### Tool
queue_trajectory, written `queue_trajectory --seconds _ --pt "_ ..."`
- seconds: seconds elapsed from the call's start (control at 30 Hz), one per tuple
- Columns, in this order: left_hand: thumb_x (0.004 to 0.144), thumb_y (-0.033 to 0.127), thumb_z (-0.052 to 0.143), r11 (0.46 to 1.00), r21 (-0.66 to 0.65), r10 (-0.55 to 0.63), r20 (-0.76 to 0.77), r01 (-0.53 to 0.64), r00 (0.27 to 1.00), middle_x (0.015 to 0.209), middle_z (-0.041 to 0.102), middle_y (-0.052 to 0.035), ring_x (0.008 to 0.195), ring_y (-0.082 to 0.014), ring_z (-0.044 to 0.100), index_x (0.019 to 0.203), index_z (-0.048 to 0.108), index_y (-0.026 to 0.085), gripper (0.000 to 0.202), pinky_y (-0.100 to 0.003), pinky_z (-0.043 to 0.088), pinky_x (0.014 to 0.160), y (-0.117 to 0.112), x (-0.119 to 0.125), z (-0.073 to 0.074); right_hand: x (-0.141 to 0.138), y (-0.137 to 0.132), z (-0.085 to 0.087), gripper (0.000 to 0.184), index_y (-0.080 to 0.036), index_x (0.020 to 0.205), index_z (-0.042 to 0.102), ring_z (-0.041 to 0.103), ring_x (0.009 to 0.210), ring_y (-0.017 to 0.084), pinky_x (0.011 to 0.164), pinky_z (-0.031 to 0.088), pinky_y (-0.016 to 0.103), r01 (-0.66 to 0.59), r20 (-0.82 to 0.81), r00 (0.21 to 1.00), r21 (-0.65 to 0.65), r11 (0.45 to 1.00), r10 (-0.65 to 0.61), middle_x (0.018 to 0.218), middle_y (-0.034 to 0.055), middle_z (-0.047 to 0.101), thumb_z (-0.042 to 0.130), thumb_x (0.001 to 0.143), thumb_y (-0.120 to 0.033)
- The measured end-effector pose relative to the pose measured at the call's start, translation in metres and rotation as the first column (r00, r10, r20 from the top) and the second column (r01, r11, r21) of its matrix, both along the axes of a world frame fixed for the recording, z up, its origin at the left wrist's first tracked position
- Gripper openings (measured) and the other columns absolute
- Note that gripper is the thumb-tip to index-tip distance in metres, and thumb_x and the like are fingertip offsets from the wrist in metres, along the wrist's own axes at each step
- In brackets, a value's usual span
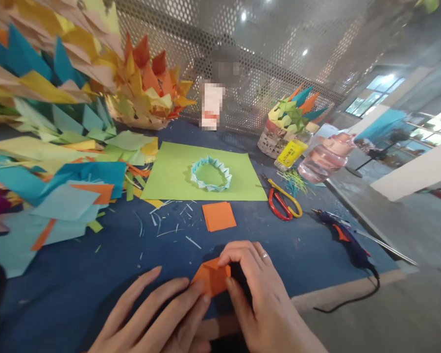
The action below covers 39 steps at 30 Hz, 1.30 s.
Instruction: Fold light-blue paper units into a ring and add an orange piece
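Near the table's front edge, a piece of orange paper with folds in it is between my hands. My right hand, with a ring on one finger, pinches its right side between thumb and forefinger. At the paper's left corner, my left hand grips it with the forefinger and thumb, its other fingers stretched out to the left. Just beyond lies a small stack of orange paper squares. Farther back, a ring of folded light-blue and white paper rests on a green sheet.
Red-and-yellow-handled scissors and a glue gun lie to the right. A pink bottle, a yellow-labelled bottle and a pot of folded paper stand behind. Loose coloured paper and folded-paper pieces fill the left.
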<state>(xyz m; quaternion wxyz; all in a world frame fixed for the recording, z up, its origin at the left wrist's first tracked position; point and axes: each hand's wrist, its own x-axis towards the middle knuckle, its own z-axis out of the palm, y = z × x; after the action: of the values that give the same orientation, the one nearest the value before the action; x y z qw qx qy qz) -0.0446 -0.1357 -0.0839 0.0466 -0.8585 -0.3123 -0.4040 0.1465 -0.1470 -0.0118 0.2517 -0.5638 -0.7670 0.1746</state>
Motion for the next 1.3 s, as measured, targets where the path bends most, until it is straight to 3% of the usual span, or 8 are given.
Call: queue_trajectory --seconds 0.13,0.27,0.37,0.5,0.73,0.87,1.03,1.3 --pt "0.092 0.034 0.045 1.0 -0.011 0.008 0.038 -0.007 0.999 0.094 0.071 0.0041 0.093 -0.0143 0.061 0.105 0.066 0.027 0.026 -0.036 0.023 0.111 0.001 0.001 0.005 0.0 -0.007 -0.008 0.021 -0.019 0.1 0.05 0.051 0.097 0.019 0.083 0.044 0.034 0.045 -0.046 0.998 0.143 0.989 -0.039 0.102 0.0064 0.055 0.047 0.084 -0.006" --pt "0.088 0.024 0.048 0.995 0.053 -0.082 -0.109 0.088 0.991 0.105 0.068 0.0004 0.1 -0.015 0.059 0.116 0.06 0.02 0.03 -0.03 0.026 0.108 0.004 -0.01 0.016 -0.001 -0.013 -0.019 0.023 -0.018 0.102 0.056 0.052 0.092 0.02 0.079 0.046 0.034 0.162 -0.046 0.987 0.33 0.93 -0.155 0.098 0.0071 0.059 0.055 0.081 -0.008" --pt "0.086 0.018 0.046 0.997 0.047 -0.057 -0.158 0.066 0.986 0.113 0.066 -0.0029 0.103 -0.0174 0.059 0.121 0.056 0.018 0.036 -0.031 0.036 0.101 0.009 -0.02 0.024 -0.002 -0.016 -0.021 0.022 -0.019 0.099 0.062 0.053 0.09 0.02 0.079 0.047 0.035 0.113 -0.019 0.993 0.414 0.903 -0.116 0.096 0.0054 0.063 0.054 0.082 -0.007" --pt "0.084 0.018 0.047 0.999 -0.042 0.016 -0.223 -0.026 0.975 0.12 0.062 -0.0041 0.107 -0.0217 0.057 0.125 0.052 0.022 0.041 -0.037 0.041 0.097 0.015 -0.026 0.033 0.0 -0.018 -0.019 0.03 -0.021 0.103 0.064 0.052 0.095 0.022 0.08 0.047 0.036 0.014 0.068 0.997 0.429 0.903 -0.047 0.102 0.0043 0.066 0.048 0.083 -0.005" --pt "0.087 0.015 0.044 0.992 -0.122 -0.01 -0.168 -0.011 0.986 0.115 0.063 -0.0039 0.105 -0.0201 0.059 0.12 0.053 0.021 0.035 -0.035 0.044 0.095 0.015 -0.021 0.038 -0.007 -0.024 -0.02 0.038 -0.009 0.119 0.057 0.051 0.103 0.023 0.085 0.046 0.035 -0.066 0.171 0.985 0.508 0.859 -0.025 0.115 0.0113 0.062 0.041 0.084 -0.008" --pt "0.089 0.015 0.043 0.985 -0.173 -0.02 -0.128 -0.002 0.992 0.114 0.063 -0.004 0.104 -0.018 0.058 0.119 0.052 0.021 0.032 -0.033 0.045 0.093 0.013 -0.021 0.036 -0.02 -0.023 -0.029 0.03 -0.014 0.114 0.06 0.055 0.098 0.018 0.084 0.044 0.03 -0.108 0.143 0.989 0.532 0.84 0.037 0.108 0.0043 0.067 0.045 0.088 -0.017" --pt "0.087 0.018 0.051 0.968 -0.24 -0.11 -0.154 0.07 0.982 0.121 0.061 -0.0027 0.112 -0.0186 0.055 0.125 0.05 0.025 0.039 -0.031 0.046 0.096 0.007 -0.034 0.035 -0.027 -0.018 -0.039 0.022 -0.022 0.106 0.064 0.057 0.097 0.015 0.089 0.037 0.029 -0.066 0.1 0.995 0.608 0.791 0.006 0.101 -0.0028 0.071 0.054 0.087 -0.019" --pt "0.084 0.028 0.06 0.943 -0.306 -0.193 -0.198 0.126 0.961 0.121 0.061 -0.0023 0.114 -0.018 0.055 0.128 0.047 0.025 0.045 -0.031 0.046 0.099 0.009 -0.046 0.037 -0.024 -0.021 -0.037 0.023 -0.022 0.107 0.064 0.056 0.1 0.017 0.09 0.037 0.031 -0.078 0.109 0.994 0.592 0.802 0.016 0.107 -0.0031 0.07 0.058 0.085 -0.023"
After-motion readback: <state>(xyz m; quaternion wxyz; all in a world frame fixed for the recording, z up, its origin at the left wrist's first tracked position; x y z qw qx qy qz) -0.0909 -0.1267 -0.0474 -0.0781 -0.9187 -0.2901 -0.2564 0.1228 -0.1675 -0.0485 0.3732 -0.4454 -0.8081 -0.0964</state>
